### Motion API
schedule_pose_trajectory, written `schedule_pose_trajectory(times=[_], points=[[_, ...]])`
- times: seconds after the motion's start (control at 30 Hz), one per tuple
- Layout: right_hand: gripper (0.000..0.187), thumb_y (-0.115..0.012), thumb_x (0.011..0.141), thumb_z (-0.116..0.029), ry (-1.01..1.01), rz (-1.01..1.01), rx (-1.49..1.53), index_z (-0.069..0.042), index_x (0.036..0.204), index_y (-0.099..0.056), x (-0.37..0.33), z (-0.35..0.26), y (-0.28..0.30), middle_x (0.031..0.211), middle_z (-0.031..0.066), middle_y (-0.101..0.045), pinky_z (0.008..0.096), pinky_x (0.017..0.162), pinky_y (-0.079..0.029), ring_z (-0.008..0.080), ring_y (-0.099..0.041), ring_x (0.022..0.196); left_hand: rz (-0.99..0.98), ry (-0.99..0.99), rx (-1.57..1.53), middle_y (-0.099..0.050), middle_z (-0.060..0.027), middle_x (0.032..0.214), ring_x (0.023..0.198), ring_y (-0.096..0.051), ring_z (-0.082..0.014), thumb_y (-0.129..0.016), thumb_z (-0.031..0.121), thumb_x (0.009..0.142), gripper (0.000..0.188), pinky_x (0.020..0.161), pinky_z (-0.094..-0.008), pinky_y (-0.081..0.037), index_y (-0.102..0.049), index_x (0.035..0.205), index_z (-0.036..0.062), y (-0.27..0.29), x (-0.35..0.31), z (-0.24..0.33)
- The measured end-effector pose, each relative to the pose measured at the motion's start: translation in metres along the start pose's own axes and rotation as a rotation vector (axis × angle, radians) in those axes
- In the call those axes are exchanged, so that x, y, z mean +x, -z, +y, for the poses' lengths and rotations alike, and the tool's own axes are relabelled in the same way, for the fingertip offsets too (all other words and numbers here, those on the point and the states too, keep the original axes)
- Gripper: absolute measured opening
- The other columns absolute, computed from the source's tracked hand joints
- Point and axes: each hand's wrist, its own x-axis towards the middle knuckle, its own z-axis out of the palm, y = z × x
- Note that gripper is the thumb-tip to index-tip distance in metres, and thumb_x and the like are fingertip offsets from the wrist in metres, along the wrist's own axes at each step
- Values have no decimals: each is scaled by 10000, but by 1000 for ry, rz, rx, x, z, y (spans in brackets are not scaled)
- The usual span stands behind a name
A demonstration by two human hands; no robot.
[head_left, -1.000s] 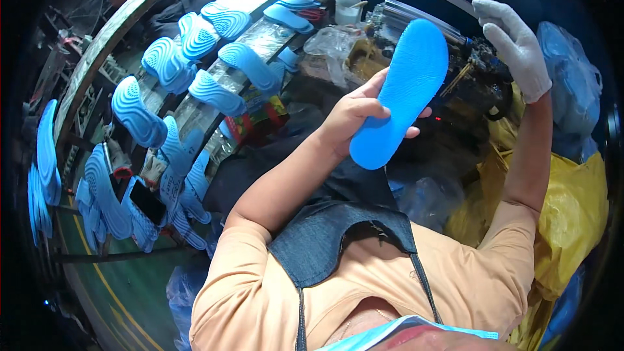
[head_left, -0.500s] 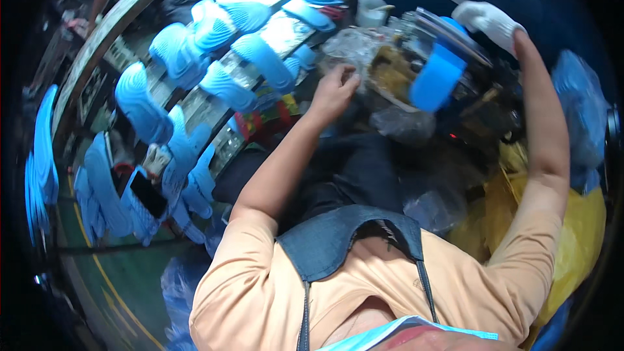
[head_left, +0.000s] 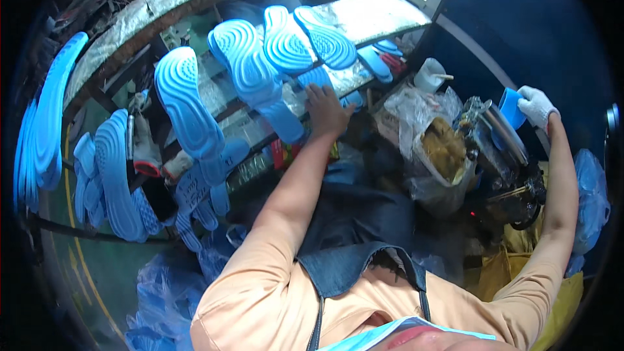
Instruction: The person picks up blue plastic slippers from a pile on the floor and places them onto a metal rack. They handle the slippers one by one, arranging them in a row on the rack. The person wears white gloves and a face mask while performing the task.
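Dk-blue bkgd (head_left: 552, 39): R hand (head_left: 537, 107) grips blue insole (head_left: 512, 108), L hand (head_left: 327, 112) part-open at racked insole (head_left: 316, 77)

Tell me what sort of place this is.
Probably a footwear workshop: blue insoles lie along a rack, and the gloved right hand holds one at a metal roller.

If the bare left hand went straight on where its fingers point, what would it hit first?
Probably the blue insole right at the tips of the left hand; depth is unclear, so they may already touch.
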Motion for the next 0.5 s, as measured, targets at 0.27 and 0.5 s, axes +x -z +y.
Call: schedule_pose_trajectory(times=[0.27,0.5], points=[[374,-500,946,-369,287,266,499,-95,1166,-628,62,-122,94,836,-79,-508,182,571,-290,18,-383,688,-43,-9,-16,-285,-332,1445,1388,-241,-447,-724,408,792,807,1023,-592,-328,-377,1359,-50,11,1,-7],[472,-516,962,-445,354,414,765,-77,1244,-606,174,-272,82,958,4,-581,262,697,-385,109,-484,798,-87,11,-61,-280,-321,1444,1381,-247,-441,-729,357,798,775,1023,-582,-337,-365,1352,-45,17,2,-4]])
